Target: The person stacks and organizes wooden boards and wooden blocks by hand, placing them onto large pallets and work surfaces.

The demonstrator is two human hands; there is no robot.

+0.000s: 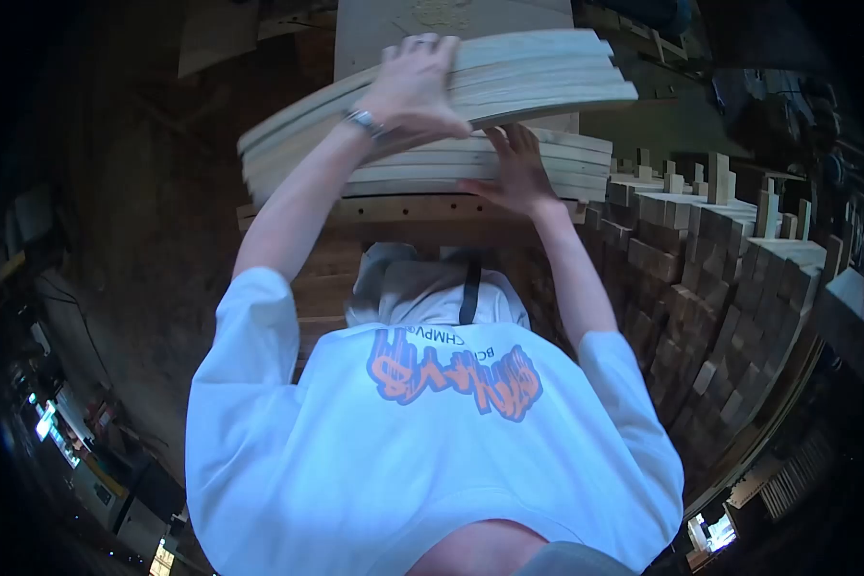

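Nearest is the person's white shirt (432, 470), with orange and purple lettering across it, and past it the pale trousers (418, 293), crossed by a dark strap (470, 291). Then comes a wooden rail (355, 213), a row of dark holes along it.

Just beyond the rail sits the near bundle (578, 165), several pale boards layered together. The right hand (520, 178) is over it, spread wide, thumb well away from the fingers, whose tips reach up to the lower edge of the far bundle (538, 72). That makes 2 bundles, and the far bundle lies tilted, its boards stepped at the right end. The left hand (415, 88), a band (365, 122) on its wrist, is clamped around it, fingers over the far edge, thumb at the near.

Off to the right stand stacked wood blocks (658, 259). Farthest out, a pale surface (374, 38) carries a yellowish patch (442, 13).
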